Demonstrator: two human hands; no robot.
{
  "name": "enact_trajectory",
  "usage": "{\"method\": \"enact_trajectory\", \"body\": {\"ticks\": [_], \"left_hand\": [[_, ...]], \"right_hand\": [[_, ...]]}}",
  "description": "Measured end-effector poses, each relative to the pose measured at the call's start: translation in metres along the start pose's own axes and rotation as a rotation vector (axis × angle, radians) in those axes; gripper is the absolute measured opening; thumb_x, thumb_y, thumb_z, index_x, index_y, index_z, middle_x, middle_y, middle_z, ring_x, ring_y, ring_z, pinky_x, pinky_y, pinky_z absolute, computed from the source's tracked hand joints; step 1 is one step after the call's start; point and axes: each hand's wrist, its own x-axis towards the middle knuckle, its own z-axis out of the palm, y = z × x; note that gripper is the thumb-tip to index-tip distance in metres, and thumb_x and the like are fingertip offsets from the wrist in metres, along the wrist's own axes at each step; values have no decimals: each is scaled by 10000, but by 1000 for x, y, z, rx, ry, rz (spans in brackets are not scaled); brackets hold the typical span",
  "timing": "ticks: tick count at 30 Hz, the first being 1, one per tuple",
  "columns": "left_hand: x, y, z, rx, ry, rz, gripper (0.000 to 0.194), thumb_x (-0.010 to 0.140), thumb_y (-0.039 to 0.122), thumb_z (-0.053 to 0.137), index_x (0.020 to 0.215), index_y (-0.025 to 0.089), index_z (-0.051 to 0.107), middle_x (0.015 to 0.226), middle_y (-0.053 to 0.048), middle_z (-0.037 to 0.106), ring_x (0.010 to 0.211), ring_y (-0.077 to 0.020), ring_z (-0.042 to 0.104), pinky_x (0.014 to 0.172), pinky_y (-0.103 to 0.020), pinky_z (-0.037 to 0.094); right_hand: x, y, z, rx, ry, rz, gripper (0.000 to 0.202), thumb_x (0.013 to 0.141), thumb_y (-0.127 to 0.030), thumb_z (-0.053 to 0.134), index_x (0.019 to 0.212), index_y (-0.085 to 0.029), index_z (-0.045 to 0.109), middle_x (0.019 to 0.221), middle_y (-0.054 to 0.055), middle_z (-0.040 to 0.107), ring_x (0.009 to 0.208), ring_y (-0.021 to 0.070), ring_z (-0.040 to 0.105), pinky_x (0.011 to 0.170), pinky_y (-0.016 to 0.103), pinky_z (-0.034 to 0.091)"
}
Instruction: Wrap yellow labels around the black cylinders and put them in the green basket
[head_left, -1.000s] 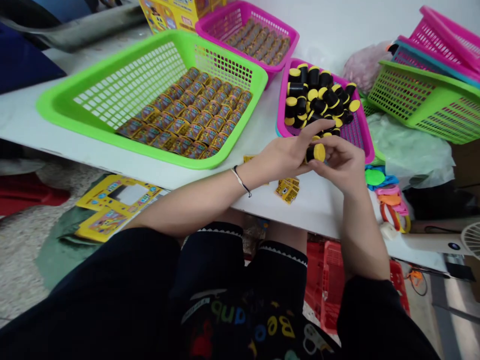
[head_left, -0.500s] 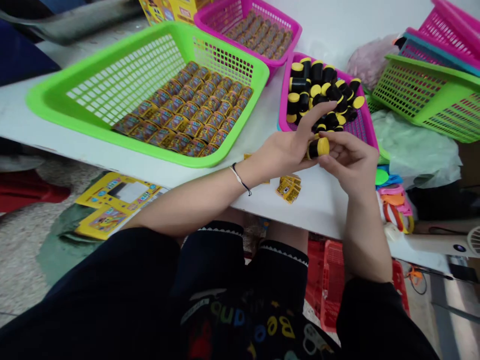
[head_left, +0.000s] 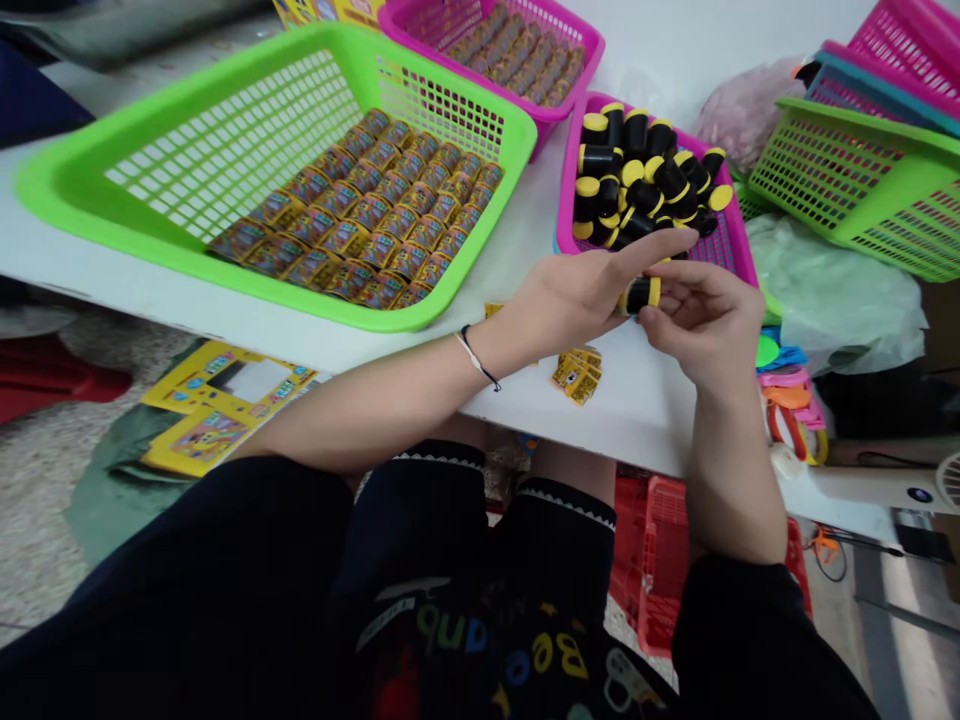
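Observation:
A small black canister with a yellow end (head_left: 639,296) lies between my two hands above the front of the white table. My left hand (head_left: 574,290), with a cord bracelet at its wrist, closes on one end of it, the index finger stretched out over the top. At the other end, the thumb and fingers of my right hand (head_left: 709,320) pinch it. Just below lie several small yellow printed labels (head_left: 576,376). Behind my hands, a pink basket (head_left: 739,240) holds a heap of similar black canisters (head_left: 634,130) with yellow ends.
On the left stands a large green basket (head_left: 405,320) with rows of label-wrapped canisters (head_left: 371,210). Another pink basket (head_left: 592,65) of wrapped canisters sits behind it. Stacked baskets (head_left: 862,180) and a plastic bag (head_left: 840,285) are at the right. Yellow printed cardboard (head_left: 206,430) lies lower left.
The canister has turned in my fingers: its yellow end showed broadly before, and now more of its black side shows. My left index finger has come down slightly.

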Motion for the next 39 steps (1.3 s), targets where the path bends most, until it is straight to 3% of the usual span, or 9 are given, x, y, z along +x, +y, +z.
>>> {"method": "enact_trajectory", "body": {"ticks": [5,9,17,20,24,27,30,35,39], "left_hand": [[-3,2,-1,1,50,2,662,1011,346,472,1589,181,196,1046,-45,712,873,-200,718,685,-267,485],[-4,3,0,-28,52,11,682,1010,334,466,1585,140,157,1096,-62,724,798,-182,719,619,-263,471],[6,5,-3,169,-183,13,570,1044,261,336,1579,136,183,1253,-131,690,899,-234,738,732,-330,560],[5,5,-4,161,-162,22,590,1050,268,334,1598,187,130,1287,-118,666,947,-242,736,776,-348,567],[3,6,-8,129,-140,-26,639,1049,283,370,1614,222,77,1166,-87,697,926,-246,737,776,-353,564],[3,8,-11,126,-153,-49,647,1048,306,386,1617,224,89,1111,-69,701,953,-245,727,795,-350,556],[4,8,-11,138,-143,-43,645,1044,317,397,1617,270,103,1204,-64,688,996,-238,719,777,-320,536],[2,4,-6,181,-61,14,639,1038,360,403,1613,248,147,1184,-81,709,882,-226,716,676,-300,485],[2,3,-5,250,-93,66,561,1041,325,388,1577,190,289,1118,-107,718,915,-234,704,717,-306,486]], "right_hand": [[1,-2,-7,-25,-85,33,362,739,-223,827,1086,-294,752,951,-2,743,839,164,736,768,343,657],[3,-4,-10,-71,-72,-19,330,725,-215,844,1030,-318,776,1054,10,728,944,184,727,790,356,660],[1,-8,-13,-88,-112,81,257,683,-193,870,901,-299,782,1047,3,722,977,176,715,791,328,661],[1,-9,-12,-70,-107,83,269,684,-194,868,917,-295,778,1064,1,719,987,173,716,807,321,661],[2,-8,-9,-97,-82,34,272,695,-199,859,938,-285,771,1067,6,718,937,163,719,794,321,662],[3,-8,-7,-142,-71,0,284,687,-185,860,936,-290,771,1044,1,712,908,160,711,765,324,667],[2,-7,-7,-149,-89,3,305,675,-170,866,931,-305,770,1041,-6,703,900,162,704,766,343,675],[2,-3,-8,-103,-95,62,282,670,-196,876,895,-311,751,1070,-5,705,993,201,706,789,388,681],[4,2,-5,-55,-45,111,270,610,-208,915,761,-271,701,881,-25,717,864,173,719,747,349,665]]}}
